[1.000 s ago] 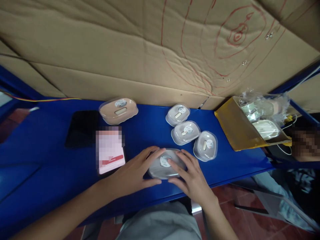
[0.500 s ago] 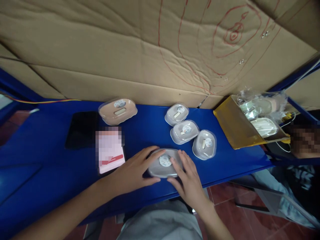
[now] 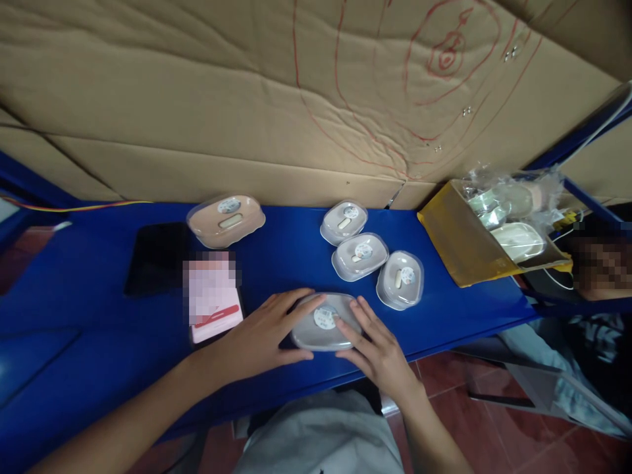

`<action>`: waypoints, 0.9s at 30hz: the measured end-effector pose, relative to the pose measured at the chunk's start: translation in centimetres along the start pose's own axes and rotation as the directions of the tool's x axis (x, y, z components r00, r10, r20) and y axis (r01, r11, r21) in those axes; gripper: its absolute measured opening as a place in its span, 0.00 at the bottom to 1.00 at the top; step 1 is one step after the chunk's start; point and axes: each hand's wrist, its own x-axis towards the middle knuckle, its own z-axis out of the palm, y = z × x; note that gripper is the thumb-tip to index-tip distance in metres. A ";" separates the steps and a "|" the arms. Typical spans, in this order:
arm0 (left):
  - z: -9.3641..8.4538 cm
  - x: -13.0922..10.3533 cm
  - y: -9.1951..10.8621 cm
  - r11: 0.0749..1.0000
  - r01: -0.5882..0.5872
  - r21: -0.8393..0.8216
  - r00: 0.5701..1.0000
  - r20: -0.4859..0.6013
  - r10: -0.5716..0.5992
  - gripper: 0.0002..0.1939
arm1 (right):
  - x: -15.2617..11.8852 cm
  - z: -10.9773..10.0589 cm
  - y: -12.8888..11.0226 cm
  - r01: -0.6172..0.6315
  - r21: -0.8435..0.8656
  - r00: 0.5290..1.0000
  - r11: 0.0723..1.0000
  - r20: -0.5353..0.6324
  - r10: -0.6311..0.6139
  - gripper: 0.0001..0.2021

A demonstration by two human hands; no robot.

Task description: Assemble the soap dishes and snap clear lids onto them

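Observation:
A clear oval plastic case (image 3: 323,324) with a round white sticker lies near the front edge of the blue table (image 3: 99,316). My left hand (image 3: 259,336) rests flat against its left side, fingers over the top edge and thumb under the front. My right hand (image 3: 378,345) presses on its right side with spread fingers. Both hands clasp the case between them. Just behind it stand three smaller clear cases (image 3: 363,253) in a diagonal row, each with a small white piece inside.
A peach-coloured case (image 3: 226,218) sits at the back beside a black phone (image 3: 155,257) and a pink card (image 3: 213,299). A yellow tray (image 3: 464,240) with bagged cases stands at the right. Cardboard (image 3: 247,99) walls the back. Another person sits at the far right.
My right hand has slid slightly off the top of the case towards its right edge. The case and my left hand have stayed in place; the view has shifted a little.

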 end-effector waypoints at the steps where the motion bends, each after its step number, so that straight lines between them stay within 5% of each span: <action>1: 0.0 0.0 0.0 1.000 -0.002 0.004 1.000 -0.003 0.002 0.54 | -0.1 0.0 0.1 0.003 -0.004 1.000 1.000 -0.022 -0.003 0.42; 5: 0.3 0.0 -0.2 1.000 -0.019 0.019 1.000 -0.011 0.019 0.55 | -0.2 0.3 0.0 -0.014 -0.016 0.999 1.000 -0.047 0.014 0.41; 13: 0.6 -0.2 -0.5 1.000 -0.017 0.024 0.999 -0.045 0.018 0.52 | 1.1 -0.8 1.1 -0.014 0.063 0.997 0.998 0.079 0.009 0.37; 19: 0.6 -0.1 -0.6 0.998 0.005 0.057 0.996 -0.091 0.000 0.49 | 1.1 -0.1 1.4 -0.012 -0.041 0.996 0.999 0.089 0.016 0.38; 23: 0.2 0.3 -0.5 0.983 0.111 0.147 0.971 -0.225 -0.076 0.43 | 0.5 -0.1 1.3 -0.094 -0.081 0.996 0.992 -0.001 0.094 0.39; 27: -1.3 1.9 -0.2 0.889 0.326 0.322 0.901 -0.392 -0.188 0.35 | 0.3 -0.3 0.8 -0.105 -0.061 0.994 0.993 -0.036 0.103 0.31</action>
